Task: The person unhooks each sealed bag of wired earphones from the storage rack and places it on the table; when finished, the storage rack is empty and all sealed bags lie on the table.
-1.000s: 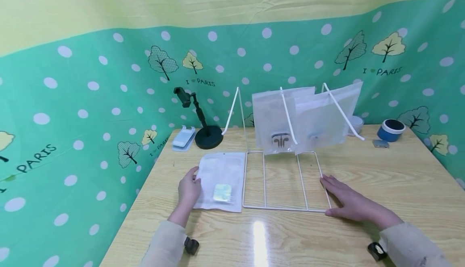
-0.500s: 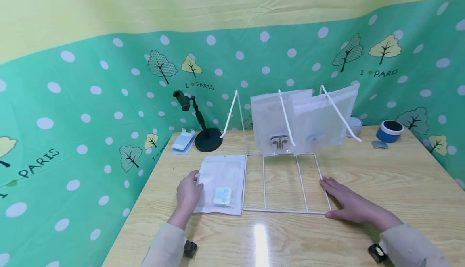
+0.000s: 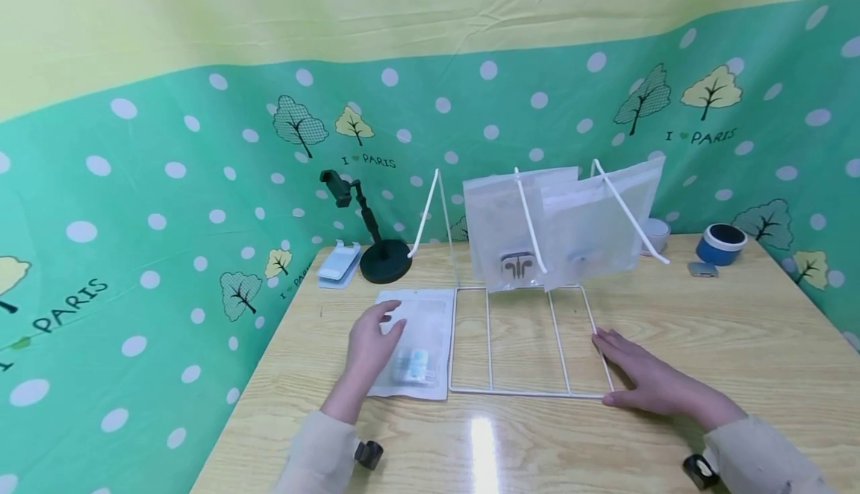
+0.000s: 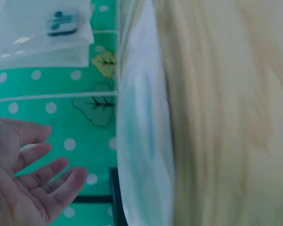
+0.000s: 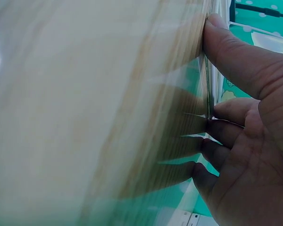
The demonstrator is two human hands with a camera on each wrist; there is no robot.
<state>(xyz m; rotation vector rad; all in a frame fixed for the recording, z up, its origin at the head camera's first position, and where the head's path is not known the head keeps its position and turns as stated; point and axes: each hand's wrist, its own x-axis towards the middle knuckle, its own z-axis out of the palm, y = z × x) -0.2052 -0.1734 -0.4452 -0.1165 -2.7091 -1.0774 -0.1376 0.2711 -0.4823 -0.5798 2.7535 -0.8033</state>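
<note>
A white zip bag [image 3: 426, 326] with a small pale blue item inside lies on the table, against the left side of a white wire rack [image 3: 510, 387]. Over the bag's left part is my left hand [image 3: 372, 341], its fingers loosely bent and holding nothing; the left wrist view shows a gap between that hand and the bag [image 4: 144, 127]. My right hand [image 3: 645, 378] rests at the rack's front right corner, fingers extended against the side wire and thumb at the front wire. Bags with earphones [image 3: 517, 265] and other small items hang on the rack's middle and right prongs.
The rack's left prong [image 3: 423, 214] bears no bag. Behind the zip bag stand a black stand [image 3: 384, 261] and a light blue folding holder [image 3: 338, 264]. At the back right are a blue and white jar [image 3: 721, 245], a small grey item [image 3: 702, 269] and a whitish tub [image 3: 655, 234].
My left hand has let go of the bag's left edge and moved right, over the bag. My right hand stays at the rack's corner. The view has tipped slightly upward.
</note>
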